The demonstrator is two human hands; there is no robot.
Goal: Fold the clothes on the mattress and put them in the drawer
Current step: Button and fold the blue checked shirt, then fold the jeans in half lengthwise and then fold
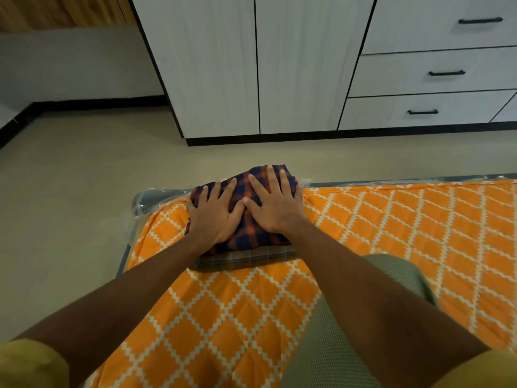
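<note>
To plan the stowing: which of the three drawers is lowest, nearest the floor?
The bottom drawer, just above the dark plinth; the other two drawers stack above it. All three are closed.

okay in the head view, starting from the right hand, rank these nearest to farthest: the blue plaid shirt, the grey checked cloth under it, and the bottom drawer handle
1. Blue plaid shirt: directly under the right hand, which lies flat on it.
2. Grey checked cloth: below the shirt, at the stack's near edge.
3. Bottom drawer handle: across the floor, up and to the right.

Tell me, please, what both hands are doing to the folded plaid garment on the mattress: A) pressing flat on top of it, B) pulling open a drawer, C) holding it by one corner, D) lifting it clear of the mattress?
A: the left hand and right hand lie flat, fingers spread, on the plaid garment.
</note>
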